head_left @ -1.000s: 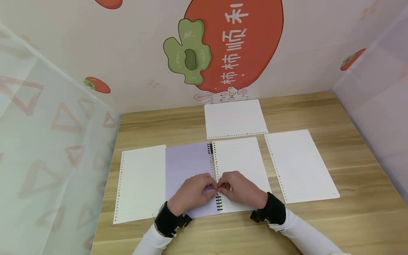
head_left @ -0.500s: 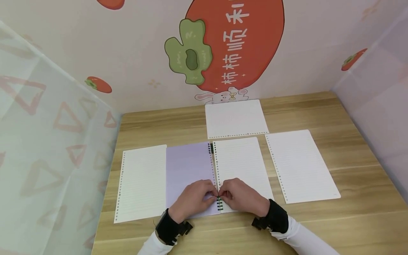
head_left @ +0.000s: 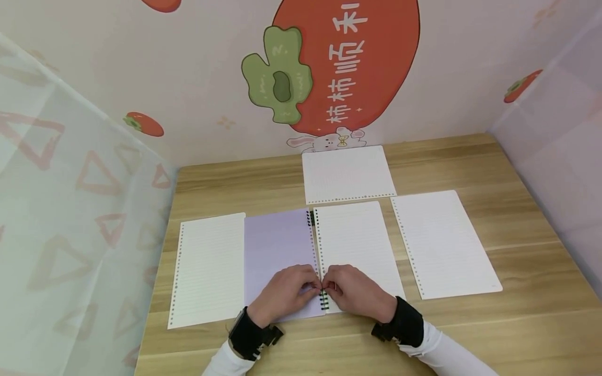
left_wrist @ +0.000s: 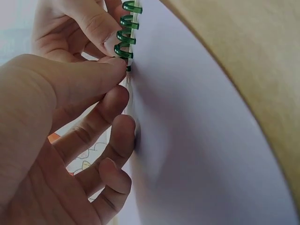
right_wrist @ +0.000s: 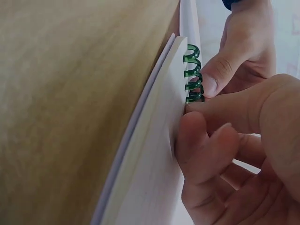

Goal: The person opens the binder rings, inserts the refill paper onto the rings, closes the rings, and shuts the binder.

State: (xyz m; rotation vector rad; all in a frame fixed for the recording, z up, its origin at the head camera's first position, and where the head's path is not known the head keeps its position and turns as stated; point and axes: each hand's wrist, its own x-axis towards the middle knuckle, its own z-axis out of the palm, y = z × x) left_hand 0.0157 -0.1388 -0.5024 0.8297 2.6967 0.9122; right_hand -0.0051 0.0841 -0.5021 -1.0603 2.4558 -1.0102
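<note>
A purple notebook cover point(head_left: 279, 240) lies flat in the head view, with a stack of lined, punched pages point(head_left: 352, 230) to its right. Green plastic binding rings point(left_wrist: 125, 36) join the two along the lower spine. My left hand point(head_left: 288, 292) pinches one of these rings between thumb and forefinger from the cover's side. From the page side, my right hand point(head_left: 359, 291) pinches at the same spot, fingertips meeting the left ones. Several looped rings point(right_wrist: 192, 75) stand below the fingers, nearer the table's front. Exactly how the pinched ring sits is hidden by the fingertips.
More green rings point(head_left: 311, 218) show at the top of the spine. Loose punched sheets lie around: a left sheet point(head_left: 207, 269), a right sheet point(head_left: 447, 245) and a back sheet point(head_left: 349, 175) turned sideways. Printed fabric walls point(head_left: 197, 94) enclose the wooden table point(head_left: 522, 271).
Both hands have slid down the spine toward the table's front edge, leaving fewer rings uncovered below them. Over the last half second they have hardly moved. The sheets stay put.
</note>
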